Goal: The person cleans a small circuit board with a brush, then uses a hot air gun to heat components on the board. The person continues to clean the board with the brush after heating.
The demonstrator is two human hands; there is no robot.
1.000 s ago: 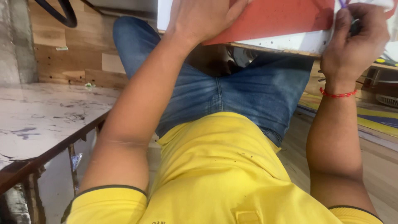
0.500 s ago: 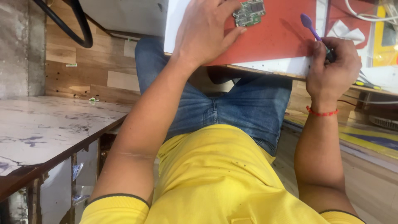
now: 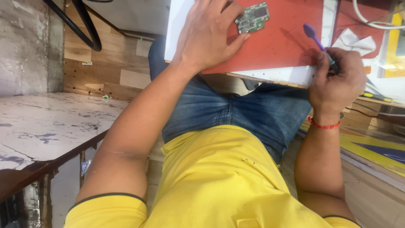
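There is one view only, from a camera worn on the person's head. It looks steeply down along the person's own body, so the yellow shirt [image 3: 219, 181] fills the lower frame at close range and the blue jeans [image 3: 253, 114] lie beyond it. The table [image 3: 295, 74] edge with its red mat [image 3: 278, 38] sits at the top, a little farther off, where both hands reach. No second view shares the scene

Matt red mat [image 3: 278, 42]; glossy purple plastic tool [image 3: 313, 35]; worn marble-look table [image 3: 46, 126].
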